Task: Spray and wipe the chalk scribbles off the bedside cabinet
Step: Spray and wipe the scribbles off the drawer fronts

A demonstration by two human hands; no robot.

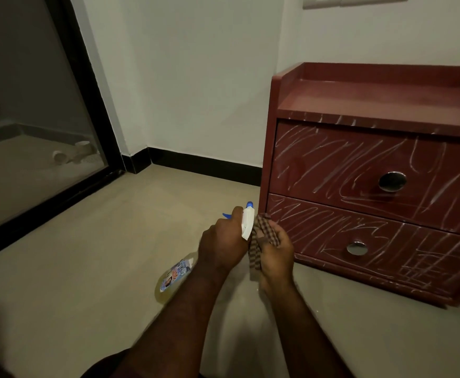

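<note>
I have both hands low in the middle of the view, close together over the floor (86, 268). My left hand (222, 248) has its fingers curled around the neck of the spray bottle (248, 225). Its long axis runs from the labelled body at 8 o'clock up to the white head at 1 o'clock. The blue tip sits on the far end, but I cannot tell whether the nozzle squarely faces the furniture. My right hand (276, 259) has its fingers bunched around the checked cloth (261, 231), which touches the bottle's head. The bedside cabinet (291, 105) stands on the floor at 2 o'clock from my hands. White chalk scribbles (332, 165) cover both drawer fronts and the front edge of its top. The left end of the lower drawer (400, 236) is just beside the right hand, so the cloth hand is nearer. I judge nothing is cleaned yet, and the bottle hand must swing its head toward 2 o'clock to spray.
</note>
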